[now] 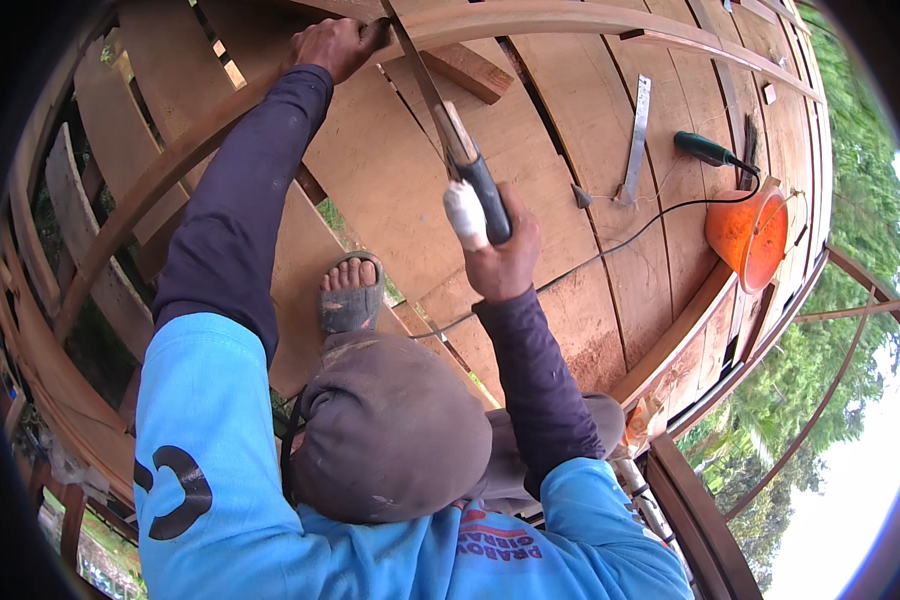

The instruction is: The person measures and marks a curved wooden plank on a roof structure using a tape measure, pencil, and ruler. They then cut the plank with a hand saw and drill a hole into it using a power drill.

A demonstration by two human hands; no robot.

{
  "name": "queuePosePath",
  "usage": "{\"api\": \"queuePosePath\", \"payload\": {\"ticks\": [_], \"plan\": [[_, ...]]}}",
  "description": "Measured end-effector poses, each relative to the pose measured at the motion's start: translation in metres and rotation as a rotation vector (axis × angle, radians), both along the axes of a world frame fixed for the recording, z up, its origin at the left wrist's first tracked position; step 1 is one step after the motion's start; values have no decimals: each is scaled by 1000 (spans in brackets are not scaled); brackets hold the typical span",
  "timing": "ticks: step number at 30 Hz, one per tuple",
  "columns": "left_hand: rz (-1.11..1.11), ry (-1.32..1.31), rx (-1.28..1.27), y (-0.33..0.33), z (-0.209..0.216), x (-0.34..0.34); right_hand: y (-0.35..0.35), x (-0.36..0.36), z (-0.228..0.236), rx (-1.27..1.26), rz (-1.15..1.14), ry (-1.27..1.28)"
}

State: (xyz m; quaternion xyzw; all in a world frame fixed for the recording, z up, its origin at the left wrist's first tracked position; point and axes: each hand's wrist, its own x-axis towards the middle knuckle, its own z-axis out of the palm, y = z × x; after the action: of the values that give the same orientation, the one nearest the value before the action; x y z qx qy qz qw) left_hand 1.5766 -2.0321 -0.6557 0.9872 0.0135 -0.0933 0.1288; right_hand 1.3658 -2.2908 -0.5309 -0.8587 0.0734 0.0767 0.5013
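Note:
My right hand [500, 255] is wrapped round the dark handle of a handsaw [425, 85], and one of its fingers or its thumb is bound in white wrapping. The saw's long thin blade runs up and away, crossing a long wooden beam [530, 20] at the top of the view. My left hand [335, 48] presses on that beam just left of the blade, fingers curled over it. A short wooden block [470, 72] lies under the beam, beside the blade. How deep the blade sits in the wood cannot be made out.
Planks with gaps form the floor [390, 180]. To the right lie a metal ruler [636, 140], a green-handled corded power tool [705, 148] with its black cable [630, 240], and an orange bucket [740, 235] on its side. My sandalled foot [352, 290] stands between my arms.

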Motion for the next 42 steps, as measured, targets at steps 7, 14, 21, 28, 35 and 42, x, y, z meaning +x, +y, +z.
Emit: {"api": "queuePosePath", "payload": {"ticks": [7,14,21,28,35,42], "plan": [[-1,21,22,4,6,-3,-10,-33,5,25,-3,-17],[75,-75,6,-4,-4,-1,6,9,-17,68,2,-41],[46,-65,2,7,13,-4,-24,-49,-1,84,22,-65],[33,-123,-143,-11,22,-6,-1,7,-36,88,12,-104],[3,-20,23,1,17,-5,-21,-44,-7,74,9,-58],[32,-177,-29,-11,2,-4,5,1,-47,195,-79,-128]]}}
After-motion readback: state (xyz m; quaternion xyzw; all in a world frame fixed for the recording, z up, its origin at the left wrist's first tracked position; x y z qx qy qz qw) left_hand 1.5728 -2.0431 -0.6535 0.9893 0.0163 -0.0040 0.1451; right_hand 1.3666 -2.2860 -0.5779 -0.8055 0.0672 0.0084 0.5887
